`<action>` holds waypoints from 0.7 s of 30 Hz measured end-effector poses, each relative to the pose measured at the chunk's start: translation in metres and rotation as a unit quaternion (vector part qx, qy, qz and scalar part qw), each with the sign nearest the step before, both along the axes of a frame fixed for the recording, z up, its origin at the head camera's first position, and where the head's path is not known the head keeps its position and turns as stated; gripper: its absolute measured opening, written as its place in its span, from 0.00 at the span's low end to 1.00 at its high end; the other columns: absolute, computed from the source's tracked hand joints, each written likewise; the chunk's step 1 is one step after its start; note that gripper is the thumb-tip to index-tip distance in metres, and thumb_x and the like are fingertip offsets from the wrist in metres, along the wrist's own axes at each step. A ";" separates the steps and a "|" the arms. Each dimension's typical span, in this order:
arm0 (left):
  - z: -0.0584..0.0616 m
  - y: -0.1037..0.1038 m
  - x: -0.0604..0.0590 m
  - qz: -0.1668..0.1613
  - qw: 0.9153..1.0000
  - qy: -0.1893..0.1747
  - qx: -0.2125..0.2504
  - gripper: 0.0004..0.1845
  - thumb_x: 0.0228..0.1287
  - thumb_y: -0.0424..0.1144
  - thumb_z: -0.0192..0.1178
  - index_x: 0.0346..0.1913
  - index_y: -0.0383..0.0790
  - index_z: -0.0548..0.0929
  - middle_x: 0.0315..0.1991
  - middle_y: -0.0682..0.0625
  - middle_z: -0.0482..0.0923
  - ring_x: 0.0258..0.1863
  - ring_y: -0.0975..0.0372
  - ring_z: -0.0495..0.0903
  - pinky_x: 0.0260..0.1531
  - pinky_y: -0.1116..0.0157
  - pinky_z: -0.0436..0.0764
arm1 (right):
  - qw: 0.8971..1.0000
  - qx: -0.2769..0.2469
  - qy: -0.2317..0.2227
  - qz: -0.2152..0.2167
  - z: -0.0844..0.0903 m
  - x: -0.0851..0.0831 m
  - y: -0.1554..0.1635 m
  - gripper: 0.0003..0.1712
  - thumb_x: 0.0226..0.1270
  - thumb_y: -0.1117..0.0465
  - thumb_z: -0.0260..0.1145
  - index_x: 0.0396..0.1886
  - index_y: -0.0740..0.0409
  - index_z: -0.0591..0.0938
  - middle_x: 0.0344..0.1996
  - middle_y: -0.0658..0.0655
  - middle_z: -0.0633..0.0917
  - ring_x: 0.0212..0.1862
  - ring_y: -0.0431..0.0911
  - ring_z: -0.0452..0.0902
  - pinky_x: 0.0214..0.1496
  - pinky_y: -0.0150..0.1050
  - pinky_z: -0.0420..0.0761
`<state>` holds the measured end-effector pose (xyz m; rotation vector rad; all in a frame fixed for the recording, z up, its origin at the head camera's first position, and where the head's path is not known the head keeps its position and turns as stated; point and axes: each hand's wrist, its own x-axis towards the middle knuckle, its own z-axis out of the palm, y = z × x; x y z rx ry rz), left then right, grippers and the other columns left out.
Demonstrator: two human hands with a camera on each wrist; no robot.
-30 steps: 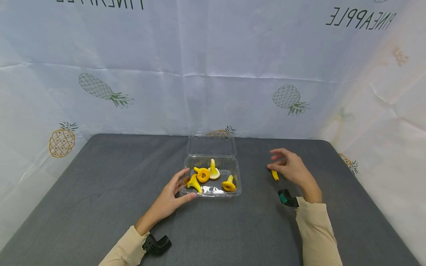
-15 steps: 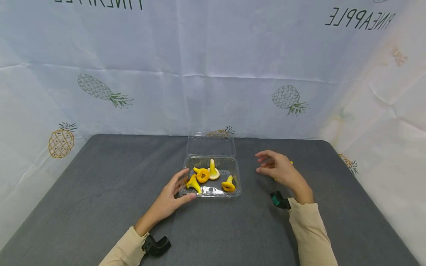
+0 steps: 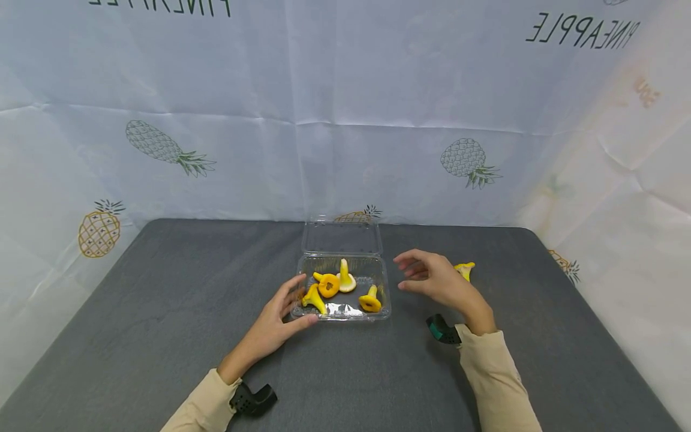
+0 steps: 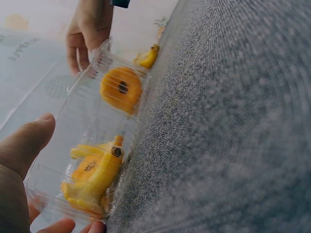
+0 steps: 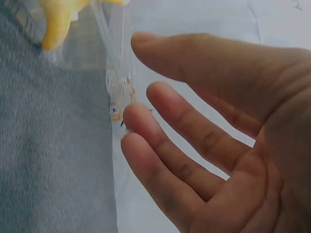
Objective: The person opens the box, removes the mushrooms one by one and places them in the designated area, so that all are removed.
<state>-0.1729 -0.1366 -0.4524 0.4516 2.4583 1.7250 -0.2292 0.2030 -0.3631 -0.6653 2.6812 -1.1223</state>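
Note:
A clear plastic clamshell container [image 3: 345, 316] stands with its lid [image 3: 342, 237] raised behind it. Inside lie several yellow mushrooms: one with its cap down [image 3: 345, 281], one showing a round orange cap [image 3: 329, 285], a flared one [image 3: 315, 298] at the left and a separate one [image 3: 370, 299] at the right. My left hand [image 3: 275, 321] holds the container's front left corner, thumb at the front, fingers along the left side. To the right, my right hand [image 3: 439, 281] hovers with loosely bent fingers and an empty palm, seen in the right wrist view. Partly behind it lies another yellow mushroom [image 3: 465, 270].
A dark grey cloth-covered table [image 3: 173, 312] bears everything. White fabric [image 3: 237, 72] printed with pineapples hangs behind and at the sides. Black wrist mounts [image 3: 252, 399] sit on both wrists, at the ends of beige sleeves.
My right hand has moved left, away from the loose mushroom toward the container, uncovering the mushroom's flared end. The left hand and the container have stayed in place.

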 end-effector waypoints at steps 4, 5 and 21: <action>0.001 0.000 0.001 0.000 1.000 0.000 0.001 0.44 0.66 0.44 0.66 0.79 0.47 0.52 0.79 0.42 0.49 0.76 0.43 0.57 0.72 0.42 0.64 | 1.000 0.000 -0.003 0.015 0.001 0.002 -0.007 0.25 0.62 0.64 0.73 0.59 0.63 0.78 0.52 0.66 0.82 0.52 0.60 0.80 0.57 0.53 0.82; 0.001 0.000 0.001 0.000 1.000 0.000 0.001 0.44 0.66 0.44 0.66 0.79 0.47 0.52 0.79 0.42 0.49 0.76 0.43 0.57 0.72 0.42 0.64 | 1.000 0.003 -0.003 0.017 0.001 0.003 -0.008 0.26 0.62 0.64 0.73 0.59 0.63 0.78 0.52 0.65 0.82 0.52 0.60 0.80 0.57 0.53 0.82; 0.001 0.000 0.001 -0.001 1.000 0.001 -0.002 0.44 0.67 0.44 0.66 0.79 0.47 0.52 0.79 0.42 0.50 0.76 0.43 0.58 0.72 0.42 0.64 | 0.998 0.033 0.008 0.047 0.001 0.010 -0.028 0.25 0.60 0.66 0.74 0.57 0.65 0.80 0.51 0.62 0.84 0.48 0.51 0.80 0.53 0.46 0.83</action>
